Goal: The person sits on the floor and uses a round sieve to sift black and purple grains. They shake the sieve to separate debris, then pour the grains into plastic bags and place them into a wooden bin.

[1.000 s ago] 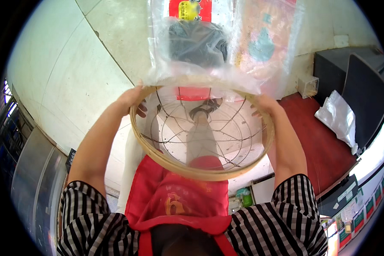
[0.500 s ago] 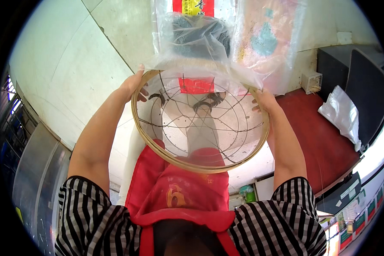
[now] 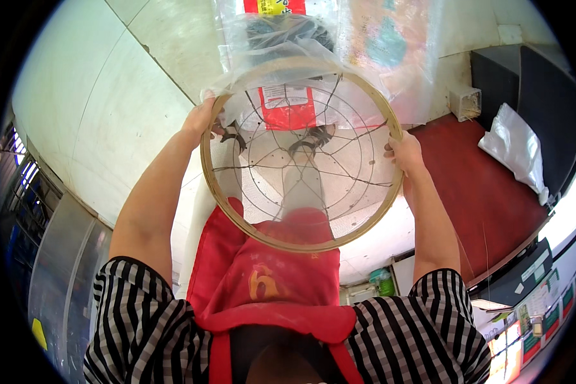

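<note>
Round sieve w/ wooden rim is held in front of the body, over red apron & legs. L hand grasps the L side of rim, fingers partly curled; R hand grasps the opp. side, also half-closed. Clear plastic overlaps far rim. At R: dark-red counter w/ white plastic bag.

Your left hand grips the round sieve at its left rim, thumb pointing up; your right hand clasps its right rim, set slightly lower. Your bare forearms reach up on either side of it.
</note>
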`<state>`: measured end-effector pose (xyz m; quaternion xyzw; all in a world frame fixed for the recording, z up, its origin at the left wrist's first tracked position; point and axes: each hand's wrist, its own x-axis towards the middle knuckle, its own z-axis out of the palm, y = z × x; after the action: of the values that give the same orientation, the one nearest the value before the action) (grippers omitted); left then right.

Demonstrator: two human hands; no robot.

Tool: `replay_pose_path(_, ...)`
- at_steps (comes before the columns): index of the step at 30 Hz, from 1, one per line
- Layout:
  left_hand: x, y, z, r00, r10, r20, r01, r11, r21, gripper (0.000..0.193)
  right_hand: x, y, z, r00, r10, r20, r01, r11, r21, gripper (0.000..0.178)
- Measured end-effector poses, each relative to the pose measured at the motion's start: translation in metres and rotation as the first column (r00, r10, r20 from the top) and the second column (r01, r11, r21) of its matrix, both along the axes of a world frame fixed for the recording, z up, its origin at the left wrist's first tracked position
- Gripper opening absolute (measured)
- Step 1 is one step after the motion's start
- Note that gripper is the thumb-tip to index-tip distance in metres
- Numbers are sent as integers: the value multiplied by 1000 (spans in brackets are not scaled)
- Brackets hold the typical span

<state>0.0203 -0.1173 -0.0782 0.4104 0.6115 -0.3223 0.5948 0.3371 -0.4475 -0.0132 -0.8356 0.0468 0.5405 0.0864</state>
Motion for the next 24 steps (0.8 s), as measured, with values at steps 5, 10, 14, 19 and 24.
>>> replay_pose_path(5, -61, 24, -29, 866, 415, 277, -426, 904, -23, 59, -3, -26, -1, 994, -113, -10, 113, 993, -20, 27)
replay_pose_path(10, -33, -19, -25, 960, -214, 183, 178, 964, 195, 66, -8, -23, -37, 986, -163, -42, 163, 986, -24, 26)
replay_pose_path(14, -27, -27, -29, 818, 560, 133, -543, 827, -142, 70, -4, -29, -68, 992, -80, -99, 77, 997, -30, 26)
replay_pose_path(19, -56, -16, -34, 876, 431, 215, -466, 872, 151, 72, -8, -37, -75, 996, -32, -89, 30, 999, -26, 22)
replay_pose_path(24, -74, -30, -36, 957, 227, 181, -259, 949, 182, 75, -3, -62, -115, 953, 287, -95, -283, 958, 50, 21)
